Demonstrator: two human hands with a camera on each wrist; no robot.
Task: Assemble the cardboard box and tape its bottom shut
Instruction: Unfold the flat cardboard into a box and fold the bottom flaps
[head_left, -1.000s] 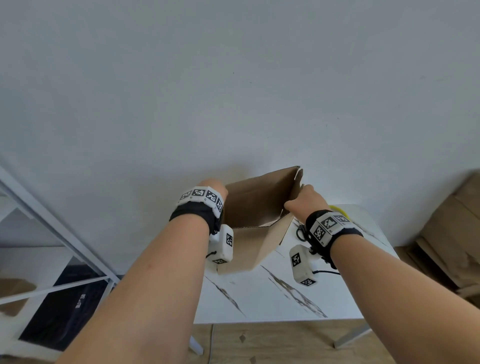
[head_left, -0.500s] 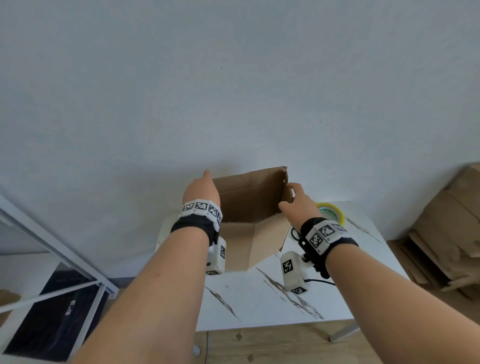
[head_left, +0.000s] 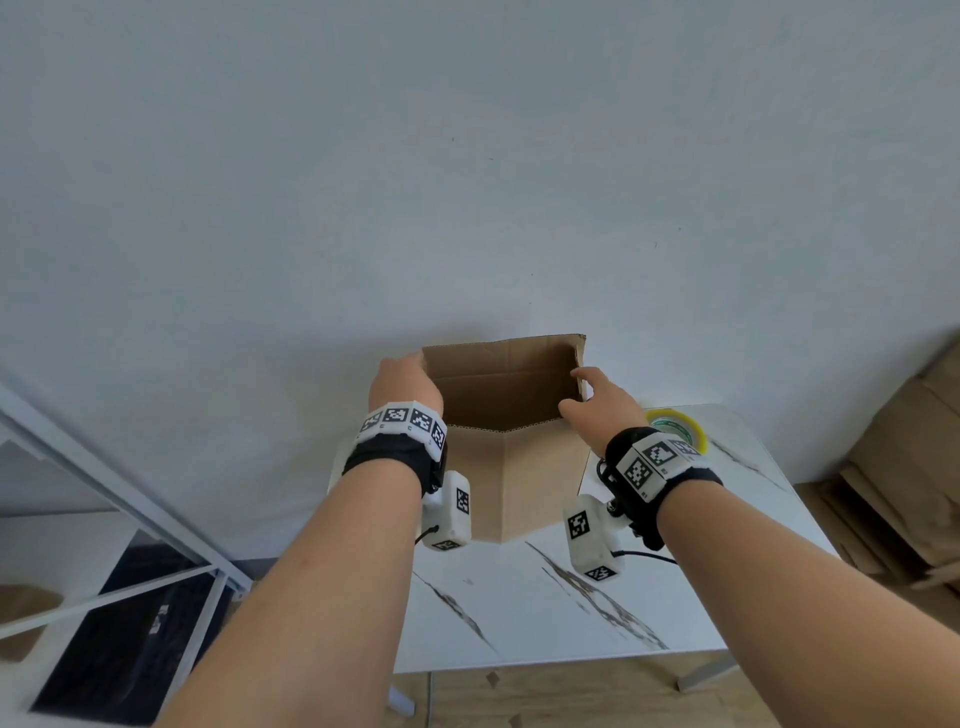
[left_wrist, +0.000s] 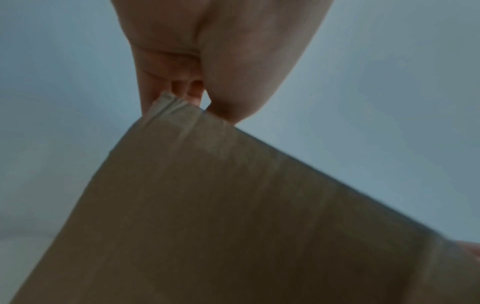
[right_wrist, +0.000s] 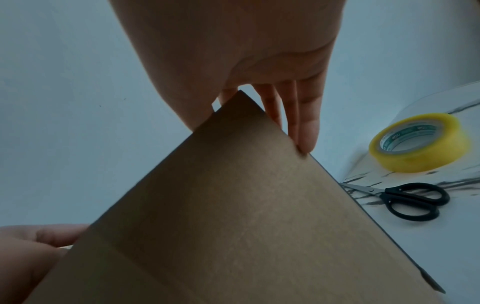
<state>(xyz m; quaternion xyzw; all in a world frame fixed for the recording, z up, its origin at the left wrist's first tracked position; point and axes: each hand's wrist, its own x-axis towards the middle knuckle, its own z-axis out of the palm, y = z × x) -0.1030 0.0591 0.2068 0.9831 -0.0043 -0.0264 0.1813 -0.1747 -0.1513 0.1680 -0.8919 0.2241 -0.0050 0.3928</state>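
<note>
White marble-veined counter (head_left: 545, 613) against a plain pale wall (head_left: 467, 156); both hands' grip pinches the open brown cardboard box (head_left: 519, 467), left hand (head_left: 402, 382), right hand (head_left: 597, 408).

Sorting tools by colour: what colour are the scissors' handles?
Black, clearest in the right wrist view: scissors.

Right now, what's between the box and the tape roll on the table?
In the right wrist view, scissors lie on the table between the box and the tape roll, nearer the camera.
</note>
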